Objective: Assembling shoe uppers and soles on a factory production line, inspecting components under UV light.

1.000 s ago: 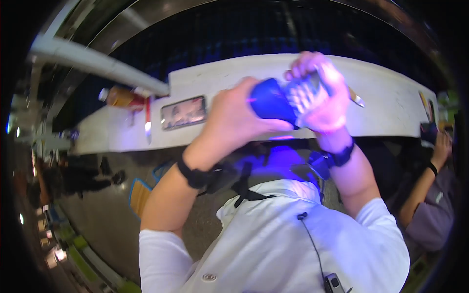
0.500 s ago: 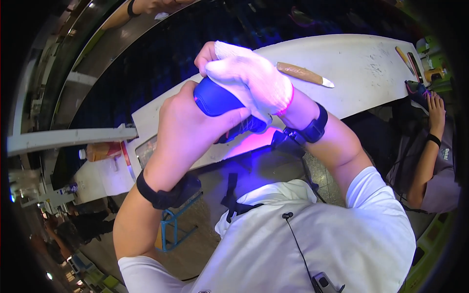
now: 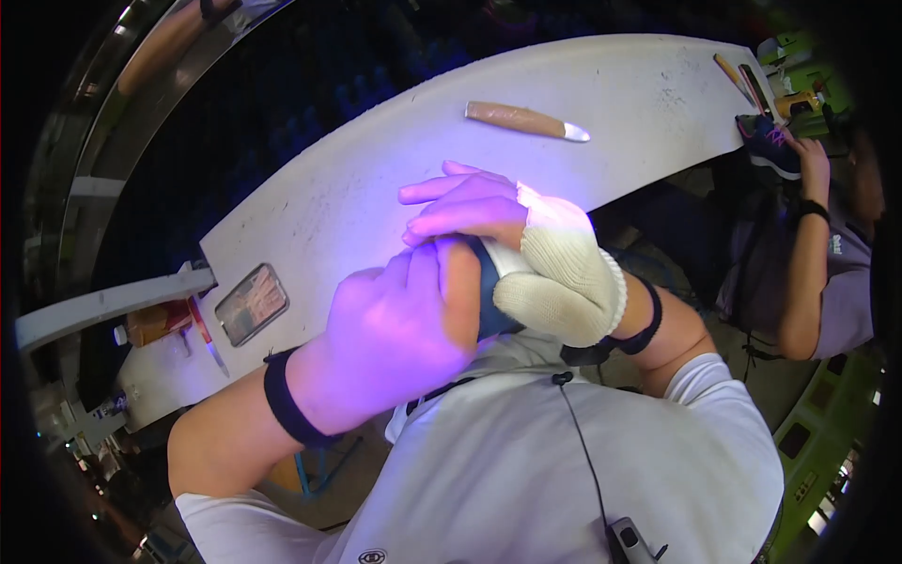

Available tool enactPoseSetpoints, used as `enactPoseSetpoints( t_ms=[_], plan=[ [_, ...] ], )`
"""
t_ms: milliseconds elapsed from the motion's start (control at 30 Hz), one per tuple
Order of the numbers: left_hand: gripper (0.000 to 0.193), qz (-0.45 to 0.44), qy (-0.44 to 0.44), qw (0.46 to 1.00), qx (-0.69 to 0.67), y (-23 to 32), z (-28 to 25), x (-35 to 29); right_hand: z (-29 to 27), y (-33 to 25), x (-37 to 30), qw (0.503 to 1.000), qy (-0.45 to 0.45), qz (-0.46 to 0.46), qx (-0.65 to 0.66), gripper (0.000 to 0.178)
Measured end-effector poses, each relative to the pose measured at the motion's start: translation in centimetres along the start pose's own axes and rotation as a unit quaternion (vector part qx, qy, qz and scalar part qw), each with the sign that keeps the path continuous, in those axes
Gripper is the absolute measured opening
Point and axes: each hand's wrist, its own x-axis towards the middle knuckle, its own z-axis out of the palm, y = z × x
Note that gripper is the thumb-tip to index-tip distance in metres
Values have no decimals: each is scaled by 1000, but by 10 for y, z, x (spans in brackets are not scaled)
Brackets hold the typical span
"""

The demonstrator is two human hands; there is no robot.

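Close in front of my chest, a dark blue shoe point(image 3: 489, 299) is held between my two hands and mostly hidden by them. My bare left hand point(image 3: 395, 324) has its fingers curled over the shoe from the left. My right hand point(image 3: 537, 240) wears a white knitted glove that leaves the fingertips bare. Its thumb presses on the shoe's near side, while its fingers reach across above my left knuckles. Purple light falls on both hands.
A white table point(image 3: 376, 160) holds a brown-wrapped tool with a white tip point(image 3: 526, 120), a phone point(image 3: 252, 304) and a thin red-handled tool point(image 3: 202, 324). A white rail point(image 3: 117, 298) crosses at left. On the right, a co-worker's hand point(image 3: 810, 164) touches another dark shoe point(image 3: 769, 146).
Both hands have drawn the shoe closer to my chest and turned it, covering the laces. My right fingers now extend over my left hand. The phone has come fully into view.
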Motion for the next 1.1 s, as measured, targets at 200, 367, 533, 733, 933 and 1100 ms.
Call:
enactPoseSetpoints(
  t_ms=[200,367,533,733,933,1100],
  plan=[
    [76,-29,-17,999,-19,-24,-22,-53,37,-31,-24,996,6,-15,-93,87],
    [91,-323,166,819,-444,24,28,-135,72,34,-41,980,-46,73,-178,101],
    [54,-498,236,682,-481,26,52,-146,74,44,-33,982,-76,-5,-175,95],
    [45,-515,273,664,-468,28,61,-146,68,38,-28,963,-149,141,-174,74],
    [41,-431,270,807,-302,26,56,-125,65,48,-32,994,-20,92,-50,65],
    [96,-424,240,761,-429,40,4,-55,39,47,-41,974,40,205,87,92]
  ],
)
